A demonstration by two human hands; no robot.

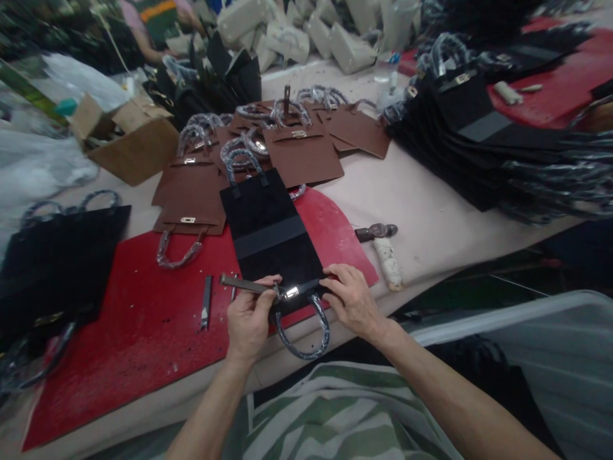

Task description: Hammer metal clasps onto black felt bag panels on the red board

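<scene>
A black bag panel (278, 220) with a smoother band across it lies before me, looped handles wrapped in clear film at both ends. Near its close end sits a shiny metal clasp (291, 292). My left hand (249, 319) is closed, pinching a narrow, flat dark bar (246, 283) beside the clasp; its exact kind is unclear. At the panel's right edge, my right hand (352, 297) has bent fingers gripping the edge by a thin black strap (309, 287). The near handle (306, 351) hangs over the table edge between my hands.
A red mat (163, 332) bears a slim metal tool (205, 303). Brown bag panels (304, 156) lie beyond, black ones (460, 128) at right and left. A hammer (383, 249) with a wrapped handle rests at right. Behind are a cardboard box (136, 150) and another person (160, 22).
</scene>
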